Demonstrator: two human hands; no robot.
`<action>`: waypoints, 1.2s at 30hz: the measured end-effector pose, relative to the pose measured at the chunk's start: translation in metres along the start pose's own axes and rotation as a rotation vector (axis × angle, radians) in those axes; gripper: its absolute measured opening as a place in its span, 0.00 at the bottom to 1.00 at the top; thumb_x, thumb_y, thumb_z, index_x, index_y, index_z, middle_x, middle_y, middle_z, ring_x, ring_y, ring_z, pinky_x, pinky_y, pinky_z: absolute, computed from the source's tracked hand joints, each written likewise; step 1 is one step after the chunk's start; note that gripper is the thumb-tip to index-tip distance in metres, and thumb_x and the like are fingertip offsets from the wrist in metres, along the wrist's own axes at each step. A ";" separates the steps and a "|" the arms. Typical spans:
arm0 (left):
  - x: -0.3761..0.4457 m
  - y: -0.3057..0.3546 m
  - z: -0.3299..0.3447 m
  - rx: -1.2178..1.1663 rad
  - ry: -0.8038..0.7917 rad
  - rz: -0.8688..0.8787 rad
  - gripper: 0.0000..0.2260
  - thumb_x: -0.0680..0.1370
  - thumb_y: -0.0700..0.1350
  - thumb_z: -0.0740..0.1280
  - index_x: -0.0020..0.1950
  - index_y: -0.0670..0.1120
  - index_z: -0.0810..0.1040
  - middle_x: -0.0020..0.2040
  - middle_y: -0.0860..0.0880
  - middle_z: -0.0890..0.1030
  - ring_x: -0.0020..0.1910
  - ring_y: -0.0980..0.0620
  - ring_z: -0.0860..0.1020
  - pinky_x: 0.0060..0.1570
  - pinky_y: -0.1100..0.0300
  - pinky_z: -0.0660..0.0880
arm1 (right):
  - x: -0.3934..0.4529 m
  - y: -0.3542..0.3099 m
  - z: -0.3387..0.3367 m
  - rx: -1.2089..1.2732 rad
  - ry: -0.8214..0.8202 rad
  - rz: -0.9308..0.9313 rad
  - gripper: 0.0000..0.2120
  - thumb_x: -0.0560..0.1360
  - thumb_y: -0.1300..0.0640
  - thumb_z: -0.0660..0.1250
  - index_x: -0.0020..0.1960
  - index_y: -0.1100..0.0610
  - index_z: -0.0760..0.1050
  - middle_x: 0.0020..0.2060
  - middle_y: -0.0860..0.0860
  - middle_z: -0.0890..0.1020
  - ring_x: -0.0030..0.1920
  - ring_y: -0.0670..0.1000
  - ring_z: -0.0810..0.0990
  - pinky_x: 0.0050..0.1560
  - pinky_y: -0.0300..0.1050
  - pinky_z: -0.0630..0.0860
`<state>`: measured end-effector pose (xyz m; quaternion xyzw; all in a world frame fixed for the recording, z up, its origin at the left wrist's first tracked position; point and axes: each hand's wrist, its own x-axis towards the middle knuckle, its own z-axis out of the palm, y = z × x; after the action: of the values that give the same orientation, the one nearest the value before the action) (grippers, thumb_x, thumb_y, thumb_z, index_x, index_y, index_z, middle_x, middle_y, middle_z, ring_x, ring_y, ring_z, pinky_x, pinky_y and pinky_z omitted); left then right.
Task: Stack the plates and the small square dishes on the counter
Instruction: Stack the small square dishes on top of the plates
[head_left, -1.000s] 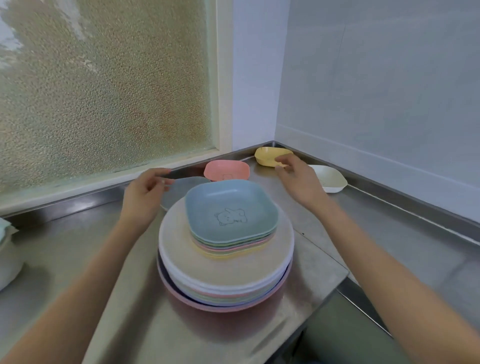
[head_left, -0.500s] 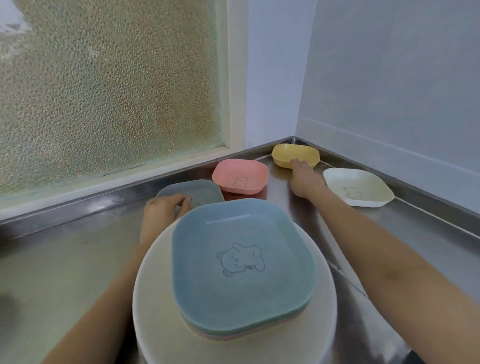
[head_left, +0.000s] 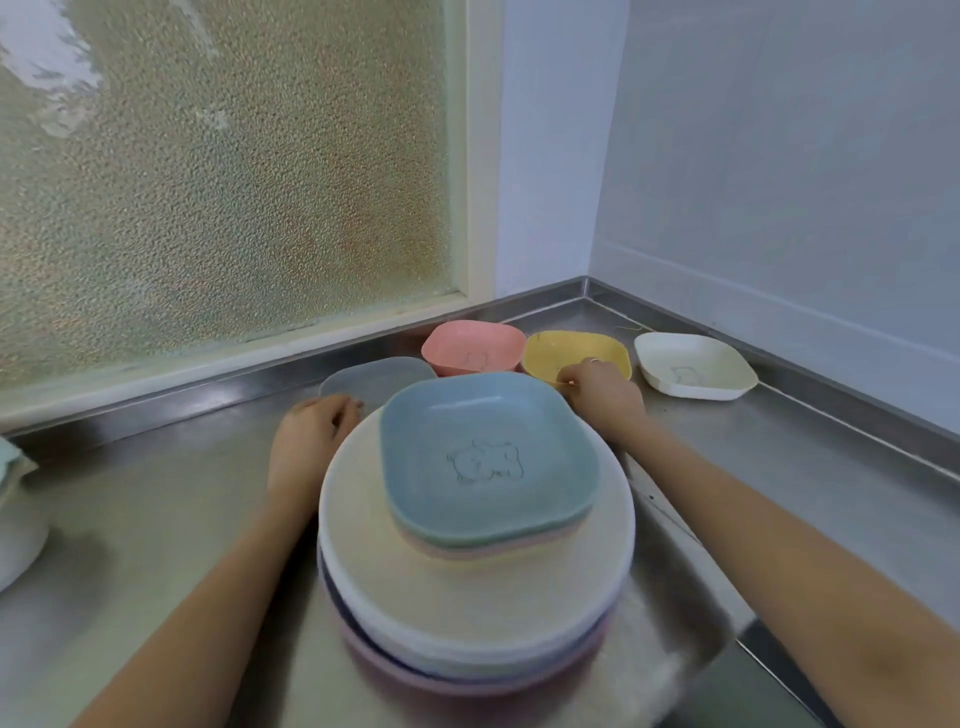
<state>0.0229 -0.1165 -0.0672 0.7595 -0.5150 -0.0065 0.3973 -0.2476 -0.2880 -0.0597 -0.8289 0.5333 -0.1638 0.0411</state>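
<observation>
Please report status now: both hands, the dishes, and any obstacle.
Left hand grips grey square plastic dish. Right hand pinches yellow square plastic dish. Pink and white square dishes unstacked. No obstacle seen.

In front of you a stack of round pastel plastic plates (head_left: 467, 603) sits on the steel worktop (head_left: 156, 519), topped by nested small square dishes with a blue one (head_left: 488, 457) uppermost. Behind it lie four loose square dishes: grey (head_left: 376, 376), pink (head_left: 472, 345), yellow (head_left: 571, 351) and white (head_left: 693, 364), all upright.
</observation>
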 end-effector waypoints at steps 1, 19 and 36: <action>-0.006 -0.005 -0.003 -0.024 0.058 -0.009 0.14 0.78 0.44 0.61 0.34 0.41 0.75 0.35 0.41 0.81 0.37 0.40 0.77 0.33 0.56 0.69 | -0.011 -0.003 -0.004 0.009 -0.001 -0.013 0.09 0.77 0.58 0.58 0.47 0.55 0.78 0.47 0.54 0.75 0.48 0.57 0.75 0.36 0.45 0.66; -0.112 0.045 -0.027 -0.976 0.058 -0.201 0.16 0.77 0.45 0.60 0.61 0.45 0.78 0.59 0.47 0.81 0.59 0.50 0.78 0.60 0.57 0.73 | -0.188 -0.109 -0.106 0.382 0.265 -0.460 0.10 0.72 0.54 0.63 0.47 0.53 0.82 0.41 0.52 0.79 0.43 0.55 0.77 0.43 0.48 0.73; -0.113 0.048 -0.020 -0.991 0.166 -0.236 0.13 0.80 0.39 0.58 0.61 0.40 0.78 0.53 0.48 0.81 0.46 0.62 0.77 0.41 0.77 0.72 | -0.203 -0.104 -0.094 0.261 0.078 -0.381 0.21 0.71 0.36 0.51 0.48 0.43 0.78 0.46 0.43 0.79 0.53 0.47 0.73 0.51 0.48 0.61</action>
<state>-0.0591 -0.0231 -0.0695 0.5312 -0.3278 -0.2343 0.7453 -0.2633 -0.0515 0.0081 -0.8953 0.3427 -0.2679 0.0956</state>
